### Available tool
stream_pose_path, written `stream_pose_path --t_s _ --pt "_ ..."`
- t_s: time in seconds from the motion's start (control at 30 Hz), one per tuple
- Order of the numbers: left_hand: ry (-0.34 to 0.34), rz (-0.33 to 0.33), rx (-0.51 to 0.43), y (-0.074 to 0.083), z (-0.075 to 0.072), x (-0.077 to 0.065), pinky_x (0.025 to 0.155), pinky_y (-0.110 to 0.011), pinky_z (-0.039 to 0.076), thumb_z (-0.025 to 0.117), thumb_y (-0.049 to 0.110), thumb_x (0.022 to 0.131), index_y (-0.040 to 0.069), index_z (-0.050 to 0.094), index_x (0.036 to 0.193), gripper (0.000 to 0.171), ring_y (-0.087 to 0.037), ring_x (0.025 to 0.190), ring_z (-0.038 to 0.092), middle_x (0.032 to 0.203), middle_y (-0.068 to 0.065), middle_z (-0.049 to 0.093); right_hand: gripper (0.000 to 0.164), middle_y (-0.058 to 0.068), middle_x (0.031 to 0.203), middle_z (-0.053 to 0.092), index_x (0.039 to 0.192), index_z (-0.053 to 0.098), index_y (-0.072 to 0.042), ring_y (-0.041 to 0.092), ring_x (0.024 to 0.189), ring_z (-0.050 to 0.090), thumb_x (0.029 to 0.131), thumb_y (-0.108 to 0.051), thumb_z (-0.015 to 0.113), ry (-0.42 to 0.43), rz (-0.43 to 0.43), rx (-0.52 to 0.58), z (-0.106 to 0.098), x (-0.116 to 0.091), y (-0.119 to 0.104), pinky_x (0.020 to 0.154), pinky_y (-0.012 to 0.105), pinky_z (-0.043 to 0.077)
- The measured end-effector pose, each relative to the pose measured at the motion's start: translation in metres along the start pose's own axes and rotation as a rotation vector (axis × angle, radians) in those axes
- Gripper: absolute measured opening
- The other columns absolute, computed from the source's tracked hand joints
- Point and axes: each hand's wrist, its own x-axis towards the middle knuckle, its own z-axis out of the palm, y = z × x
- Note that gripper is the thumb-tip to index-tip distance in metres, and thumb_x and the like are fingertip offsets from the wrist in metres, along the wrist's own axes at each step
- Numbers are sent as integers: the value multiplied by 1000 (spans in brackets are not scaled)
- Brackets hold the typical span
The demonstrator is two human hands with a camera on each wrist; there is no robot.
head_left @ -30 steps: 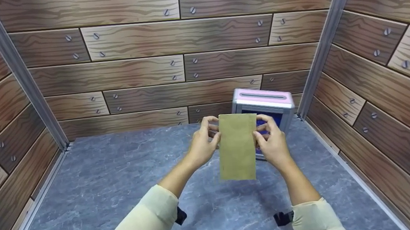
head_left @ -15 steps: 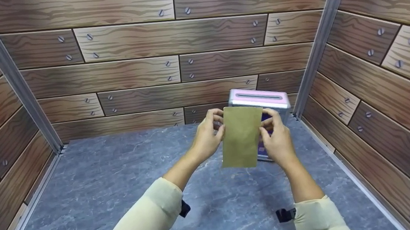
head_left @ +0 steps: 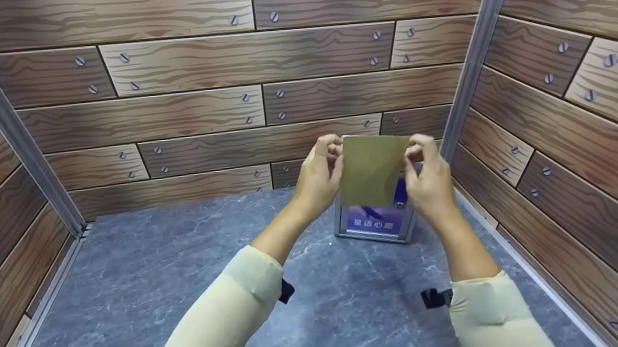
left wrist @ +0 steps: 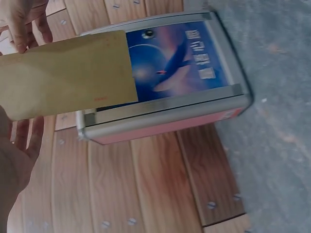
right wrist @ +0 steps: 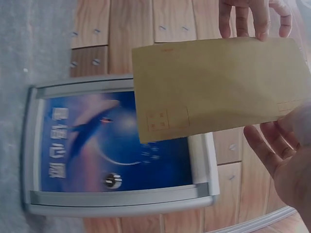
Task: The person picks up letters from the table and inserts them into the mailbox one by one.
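Observation:
Both hands hold a brown paper envelope [head_left: 372, 171] by its upper side edges. My left hand [head_left: 317, 178] pinches one edge, and my right hand [head_left: 432, 180] pinches the other. The envelope hangs with its face tilted, in front of a metal-framed box [head_left: 376, 222], covering most of the box's upper front and its top in the head view. In the right wrist view, faint red printed squares show at one corner of the envelope [right wrist: 209, 87]. Below it, the box has a blue front panel [right wrist: 82, 155] with a whale picture, white characters and a round lock [right wrist: 112, 180].
The box stands on a grey marbled tabletop [head_left: 184, 271] near the back right corner. Wood-patterned panels [head_left: 194, 111] enclose the back and sides, joined by metal corner posts [head_left: 476, 50]. Small black wrist mounts [head_left: 436, 298] stick out by the sleeves.
Both hands have moved the envelope up, forward and slightly right, over the box. It looks shorter now as it tilts, and the box's pink slotted top has become hidden.

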Motion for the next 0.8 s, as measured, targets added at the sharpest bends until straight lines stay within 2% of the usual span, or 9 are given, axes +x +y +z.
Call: stream_pose_path --t_s 0.17,0.3,0.43,0.57,0.7,0.8 --pt "39 118 33 9 -4 17 88 -28 66 54 7 111 9 44 128 21 -29 102 76 116 -18 67 27 24 106 70 127 53 -3 37 95 72 102 7 60 24 -46 -1 -10 18 -9 82 14 54" --pt "56 177 27 16 -4 30 89 -25 65 52 7 112 10 43 128 19 -28 103 75 114 -17 64 20 25 106 68 121 53 0 34 94 71 103 5 60 44 -81 -2 -16 30 -15 82 9 51" --pt "74 199 15 21 -5 42 89 -24 64 51 6 112 10 41 126 18 -29 104 75 114 -17 63 12 25 106 65 113 56 4 26 94 67 104 2 63 65 -124 -12 -21 42 -20 84 9 50" --pt "78 214 14 23 -3 50 89 -23 64 51 7 112 13 38 126 19 -28 103 75 114 -17 63 7 25 103 63 108 58 7 21 93 63 102 7 60 94 -145 -12 -25 50 -22 85 11 48" --pt "62 231 20 20 1 54 92 -24 63 50 7 113 16 34 124 21 -28 106 74 113 -17 61 6 24 103 62 104 58 7 24 96 62 103 3 62 100 -167 -23 -28 55 -19 87 15 46" --pt "52 234 19 15 5 55 94 -25 63 50 7 113 16 33 123 22 -28 107 73 114 -16 60 15 23 101 62 102 58 7 27 97 61 104 -6 66 98 -180 -32 -27 58 -14 88 21 46"
